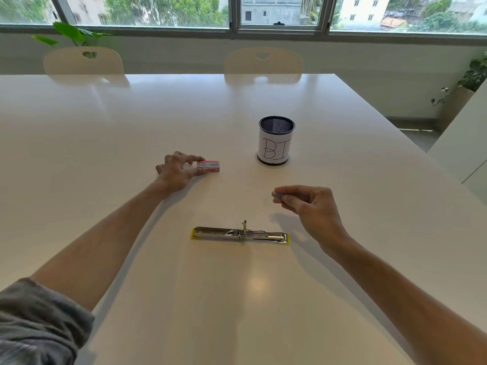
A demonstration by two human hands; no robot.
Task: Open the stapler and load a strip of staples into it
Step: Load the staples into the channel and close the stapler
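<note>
The stapler [239, 234] lies opened out flat on the white table [131, 127], metal channel up, with yellow ends at left and right. My left hand [176, 171] rests on the table farther back and touches the left end of a small red staple box [209, 167] with its fingertips. To the right, above the table, my right hand [308, 204] pinches a short grey strip of staples [277, 195] between thumb and fingers. That hand hovers above and right of the stapler.
A mesh pen cup [276, 140] with a white paper label stands behind my right hand. Two pale chairs [263, 64] stand at the table's far edge. A white counter [469, 143] borders the right side.
</note>
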